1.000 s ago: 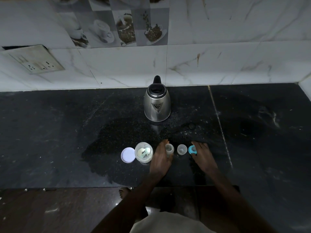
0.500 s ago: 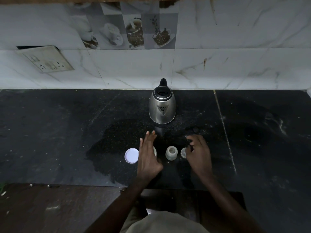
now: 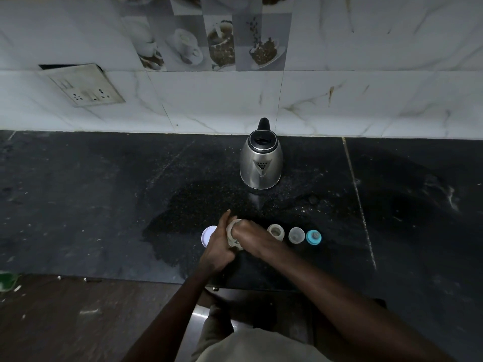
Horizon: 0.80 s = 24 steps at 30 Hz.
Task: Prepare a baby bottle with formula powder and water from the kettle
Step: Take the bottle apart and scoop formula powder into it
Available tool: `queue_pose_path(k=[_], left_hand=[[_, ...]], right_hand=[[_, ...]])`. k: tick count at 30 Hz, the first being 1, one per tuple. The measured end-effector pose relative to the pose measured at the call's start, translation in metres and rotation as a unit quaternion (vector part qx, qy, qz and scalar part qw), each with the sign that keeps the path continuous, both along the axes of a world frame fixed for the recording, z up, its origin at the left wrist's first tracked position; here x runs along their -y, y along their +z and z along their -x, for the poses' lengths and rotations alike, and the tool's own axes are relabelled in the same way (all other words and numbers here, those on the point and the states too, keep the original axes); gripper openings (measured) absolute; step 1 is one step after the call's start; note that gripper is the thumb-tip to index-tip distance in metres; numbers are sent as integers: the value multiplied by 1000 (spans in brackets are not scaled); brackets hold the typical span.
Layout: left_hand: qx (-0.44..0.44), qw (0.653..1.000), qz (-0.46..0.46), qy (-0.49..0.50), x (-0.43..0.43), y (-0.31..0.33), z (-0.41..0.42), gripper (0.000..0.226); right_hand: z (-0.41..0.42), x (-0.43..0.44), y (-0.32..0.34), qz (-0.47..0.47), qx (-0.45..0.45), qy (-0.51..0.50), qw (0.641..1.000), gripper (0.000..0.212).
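Home kitchen: black stone counter (image 3: 104,194), tiled wall (image 3: 366,87), steel kettle (image 3: 261,163).

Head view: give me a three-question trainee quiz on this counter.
1. True or false: the kettle points its spout toward the person.
2. What do the left hand and right hand both touch? A white lid; B formula jar; C blue teat ring.
3. Fill in: the open baby bottle stands on the formula jar's ____ side.
Key: 1 true; 2 B; 3 right.
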<state>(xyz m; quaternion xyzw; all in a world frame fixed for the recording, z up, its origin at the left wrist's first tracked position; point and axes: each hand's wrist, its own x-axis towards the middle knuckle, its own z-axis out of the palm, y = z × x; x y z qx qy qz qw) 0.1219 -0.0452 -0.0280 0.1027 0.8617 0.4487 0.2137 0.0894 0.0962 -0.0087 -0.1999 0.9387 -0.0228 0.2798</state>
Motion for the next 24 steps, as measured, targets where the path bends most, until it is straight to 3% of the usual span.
queue_pose_path(k=[2, 5, 8, 10, 14, 18, 24], left_hand=[[-7, 999, 10, -39, 1, -2, 4, 118], [-57, 994, 33, -90, 2, -9, 7, 119], [-93, 988, 48, -109, 4, -13, 6, 116], [-94, 988, 45, -117, 7, -17, 6, 111], [-104, 987, 40, -119, 7, -14, 6, 104], [-105, 988, 35, -104, 8, -12, 12, 106], [-96, 991, 29, -88, 12, -8, 17, 109]], right_hand=[[5, 3, -25, -12, 33, 30, 999, 49], [10, -2, -42, -18, -27, 125, 992, 60], [9, 19, 16, -1, 118, -47, 992, 56], [-9, 18, 90, 49, 145, -83, 985, 48], [-20, -4, 19, 73, 19, -30, 997, 46], [-44, -21, -9, 124, -82, -59, 987, 37], [-71, -26, 12, 243, -229, -164, 928, 25]])
